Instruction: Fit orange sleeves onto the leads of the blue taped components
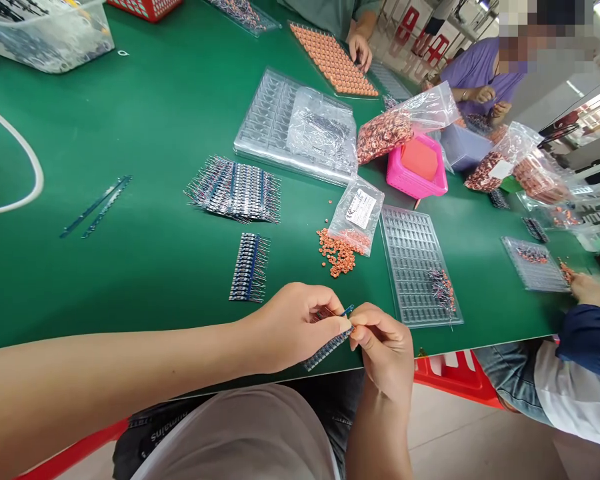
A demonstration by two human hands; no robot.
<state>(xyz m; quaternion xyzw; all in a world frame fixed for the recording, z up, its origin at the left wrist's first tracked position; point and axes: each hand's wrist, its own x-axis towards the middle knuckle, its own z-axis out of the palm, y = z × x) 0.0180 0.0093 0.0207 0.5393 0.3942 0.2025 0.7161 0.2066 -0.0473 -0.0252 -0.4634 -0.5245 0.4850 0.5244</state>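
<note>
My left hand (pixel 313 327) is closed round a strip of small wired circuit boards (pixel 329 348), near the table's front edge. The fingertips of my right hand (pixel 383 340) are pinched together at the strip's upper end, against my left thumb. What lies between those right fingertips is too small and covered to make out. Beyond my hands is a loose heap of small orange rings (pixel 341 257), partly under a labelled clear bag (pixel 359 212). A similar board panel (pixel 249 268) lies left of the heap, and a fanned stack of panels (pixel 237 190) is farther back.
A clear tray (pixel 417 267) with wired parts sits to the right. Behind are stacked trays (pixel 267 120), a pink basket (pixel 417 167) and a bag of copper-coloured parts (pixel 387 133). Two thin strips (pixel 97 205) lie left. Co-workers' hands (pixel 360 50) show across the table and at right.
</note>
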